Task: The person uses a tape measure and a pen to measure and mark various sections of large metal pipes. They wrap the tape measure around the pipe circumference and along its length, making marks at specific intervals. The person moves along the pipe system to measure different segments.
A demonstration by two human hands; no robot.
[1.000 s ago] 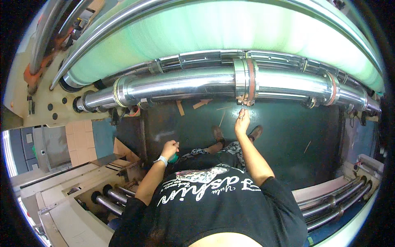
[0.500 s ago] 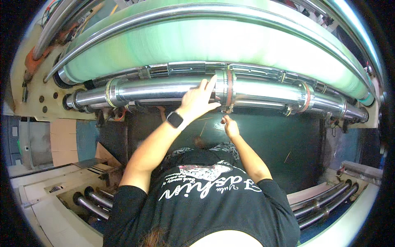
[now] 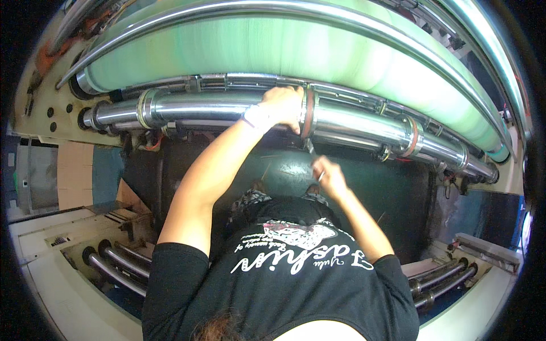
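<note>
A long shiny steel roller (image 3: 202, 108) crosses in front of me, with a ring collar (image 3: 307, 111) that has a reddish-brown band round its middle. My left hand (image 3: 281, 107) grips this collar from its left side, fingers over the top and thumb lower down. Below it, my right hand (image 3: 329, 175) is closed round a thin metal hand tool (image 3: 310, 149). The tool slants up to the underside of the collar; its exact kind is blurred, and I cannot tell whether its tip touches.
Behind the roller lies a wide pale-green cylinder (image 3: 227, 48), with a curved steel bar (image 3: 273, 8) above it. More ringed collars (image 3: 410, 136) sit along the roller. Cream machine frames (image 3: 62, 122) flank both sides. Short steel rollers (image 3: 116, 273) are low at left and right.
My left hand has gone from lying with fingers extended on the roller to wrapping the collar. My right hand has moved down and right, and the tool now shows. The view has shifted slightly.
</note>
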